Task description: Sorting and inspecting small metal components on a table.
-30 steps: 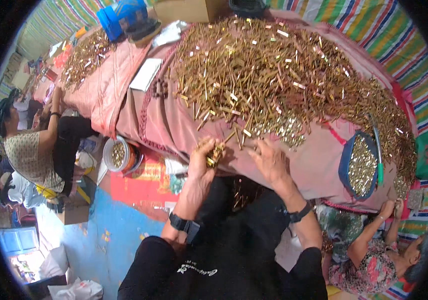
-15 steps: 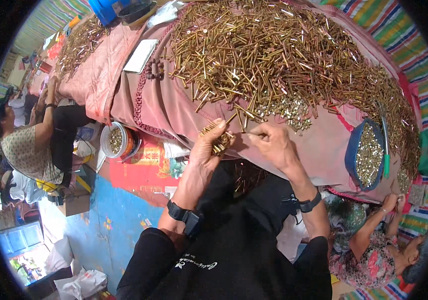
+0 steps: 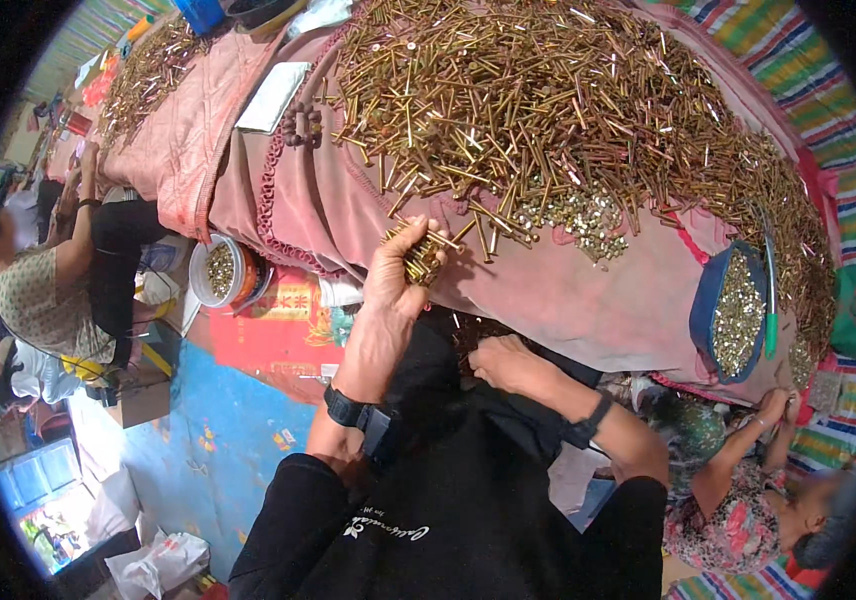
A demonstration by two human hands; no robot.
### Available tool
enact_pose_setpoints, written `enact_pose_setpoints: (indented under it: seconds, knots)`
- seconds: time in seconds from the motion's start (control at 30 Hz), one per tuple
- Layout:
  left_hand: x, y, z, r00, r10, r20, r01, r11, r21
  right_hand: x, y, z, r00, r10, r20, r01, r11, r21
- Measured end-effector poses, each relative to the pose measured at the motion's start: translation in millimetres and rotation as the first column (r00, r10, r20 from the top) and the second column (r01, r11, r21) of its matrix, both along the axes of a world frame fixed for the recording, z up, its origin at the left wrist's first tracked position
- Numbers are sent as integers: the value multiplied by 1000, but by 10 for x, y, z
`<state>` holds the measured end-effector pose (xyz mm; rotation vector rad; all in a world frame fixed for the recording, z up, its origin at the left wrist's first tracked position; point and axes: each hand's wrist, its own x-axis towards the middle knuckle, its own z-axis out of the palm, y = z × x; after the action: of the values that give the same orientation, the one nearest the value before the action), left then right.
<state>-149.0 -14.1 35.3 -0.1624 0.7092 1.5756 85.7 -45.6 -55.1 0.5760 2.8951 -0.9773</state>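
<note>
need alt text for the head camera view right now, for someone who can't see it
A person's left hand holds a bunch of slim gold-coloured metal pieces by a pink cloth; the right hand is lower in the picture, its contents unclear. A large heap of similar pieces covers much of the cloth, with a blue container of small shiny bits at right.

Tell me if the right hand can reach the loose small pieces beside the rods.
Probably yes: the right hand is down in front of the pink cloth, but nothing on that cloth blocks the way to the small pieces; the left hand, holding gold rods, is off to the left.
</note>
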Motion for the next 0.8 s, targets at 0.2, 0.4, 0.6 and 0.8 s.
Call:
enact_pose_setpoints:
  seconds: [0.2,0.4,0.6,0.8]
  knots:
    - [-12,29,21,997,43,70,-40,998,-45,-205,76,-764,987,-65,148,33,977,209]
    - [-39,43,35,997,20,80,-15,998,-69,-399,190,-1034,965,-151,213,104,971,217]
    - [-99,32,50,988,-39,146,40,999,-1,-648,309,-1324,945,-184,269,134,972,196]
    - [-77,37,122,984,-6,180,17,998,-58,-838,406,-1626,927,-198,319,152,975,165]
